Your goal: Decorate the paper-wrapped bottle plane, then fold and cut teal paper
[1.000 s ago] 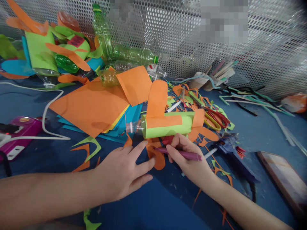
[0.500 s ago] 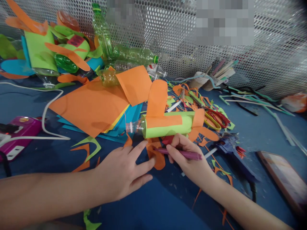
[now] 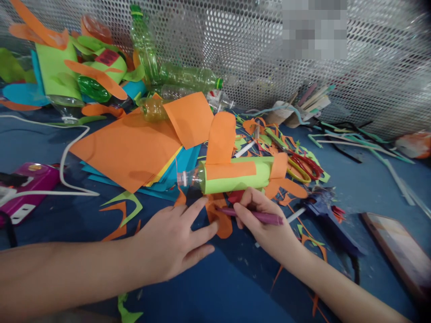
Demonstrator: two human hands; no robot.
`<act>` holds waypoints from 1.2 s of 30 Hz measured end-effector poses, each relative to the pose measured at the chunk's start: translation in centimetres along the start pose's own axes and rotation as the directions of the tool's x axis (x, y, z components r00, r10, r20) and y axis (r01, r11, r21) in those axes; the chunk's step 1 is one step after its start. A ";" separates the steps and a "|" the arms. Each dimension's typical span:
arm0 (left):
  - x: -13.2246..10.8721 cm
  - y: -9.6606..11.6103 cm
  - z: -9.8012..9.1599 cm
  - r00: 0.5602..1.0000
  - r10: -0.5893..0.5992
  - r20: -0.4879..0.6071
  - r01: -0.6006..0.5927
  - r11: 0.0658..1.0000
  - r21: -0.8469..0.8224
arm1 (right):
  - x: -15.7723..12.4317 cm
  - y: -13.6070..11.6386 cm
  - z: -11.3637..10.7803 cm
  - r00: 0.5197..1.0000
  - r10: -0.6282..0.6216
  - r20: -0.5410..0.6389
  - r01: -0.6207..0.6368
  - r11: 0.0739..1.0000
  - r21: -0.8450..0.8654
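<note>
A clear plastic bottle (image 3: pixel 239 177) lies on its side, wrapped in light green paper, with orange paper pieces attached like wings and a tail. Its white-capped neck points left. My right hand (image 3: pixel 261 213) is closed around a purple marker (image 3: pixel 267 218), whose tip meets the orange paper wing (image 3: pixel 222 224) on the near side of the bottle. My left hand (image 3: pixel 178 242) lies with its fingers spread, and a fingertip rests on that same wing. A dark red piece (image 3: pixel 235 196) is partly hidden behind my right hand.
Orange sheets (image 3: pixel 128 148) over blue ones lie behind my left hand. A blue glue gun (image 3: pixel 332 224) and a phone (image 3: pixel 397 251) are on the right. Scissors (image 3: pixel 298 168) lie among paper scraps. Paper-covered bottles (image 3: pixel 57 67) and a purple device (image 3: pixel 33 188) stand left.
</note>
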State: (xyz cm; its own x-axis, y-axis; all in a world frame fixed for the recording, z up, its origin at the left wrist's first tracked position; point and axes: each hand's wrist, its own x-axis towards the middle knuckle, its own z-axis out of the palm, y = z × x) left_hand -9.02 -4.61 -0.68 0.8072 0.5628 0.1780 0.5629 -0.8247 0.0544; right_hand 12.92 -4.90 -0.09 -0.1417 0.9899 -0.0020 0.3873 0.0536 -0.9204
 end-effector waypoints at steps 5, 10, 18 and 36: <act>0.0 0.0 -0.1 1.000 0.006 0.002 -0.006 1.000 0.002 | -0.1 0.1 0.0 1.000 -0.002 0.011 0.002 1.000 -0.007; 0.0 0.0 -0.2 1.000 0.009 0.011 -0.009 1.000 -0.004 | 0.0 0.0 0.0 1.000 -0.004 0.000 0.004 1.000 -0.001; 0.2 0.0 -0.2 1.000 0.008 0.018 -0.008 1.000 -0.006 | -0.1 -0.1 0.0 1.000 0.011 -0.001 -0.011 1.000 0.020; 0.1 0.0 -0.1 1.000 0.008 -0.003 -0.008 1.000 -0.007 | 0.0 -0.1 -0.1 1.000 0.013 -0.006 -0.013 0.999 0.042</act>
State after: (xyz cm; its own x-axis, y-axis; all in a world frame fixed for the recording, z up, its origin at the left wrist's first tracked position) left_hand -8.99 -4.55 -0.56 0.8114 0.5556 0.1814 0.5548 -0.8298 0.0602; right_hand 13.00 -4.93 0.01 -0.1313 0.9913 -0.0119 0.3506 0.0351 -0.9359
